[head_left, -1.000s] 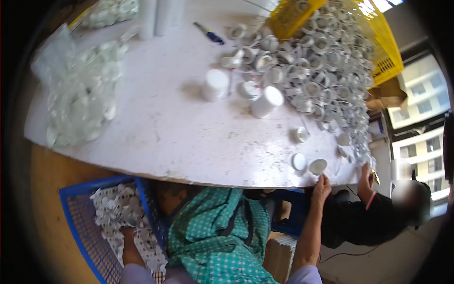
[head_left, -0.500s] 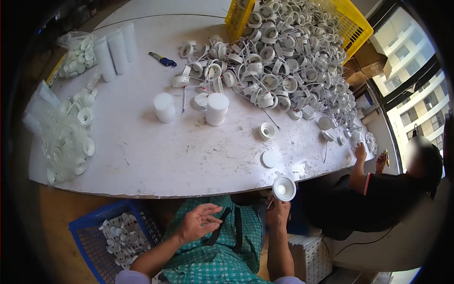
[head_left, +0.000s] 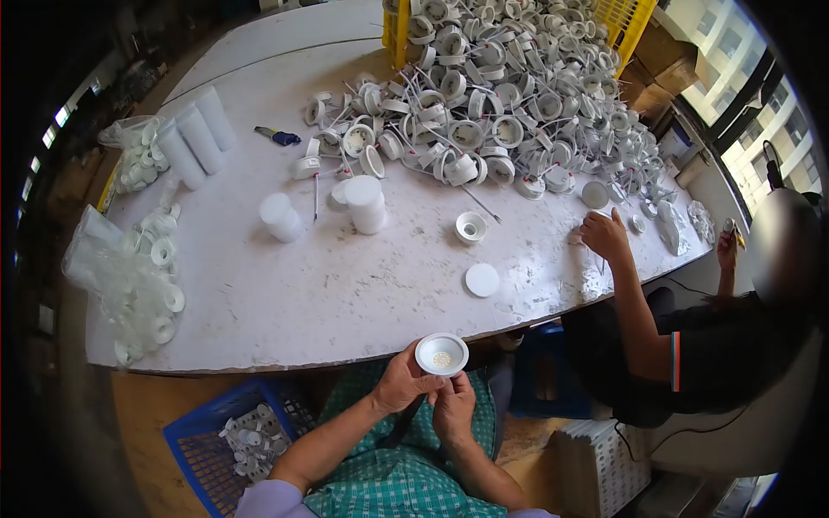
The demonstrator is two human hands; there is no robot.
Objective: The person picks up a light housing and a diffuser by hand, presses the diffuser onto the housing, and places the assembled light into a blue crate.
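Left hand (head_left: 399, 385) and right hand (head_left: 454, 411) closed around a white rimmed cup (head_left: 441, 355), lower centre.
Should either grip slacken, it could fall beside the worktop (head_left: 233, 298).

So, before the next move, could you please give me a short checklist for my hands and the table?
1. White cup held: ok, left hand grips it; right hand is at its lower side.
2. Cup's open side upward: ok.
3. Cup's underside: cannot tell, hidden.
4. Loose disc lying flat on the table: ok.
5. Blue-handled tool away from both hands: ok.
6. Co-worker's hand apart from yours: ok.
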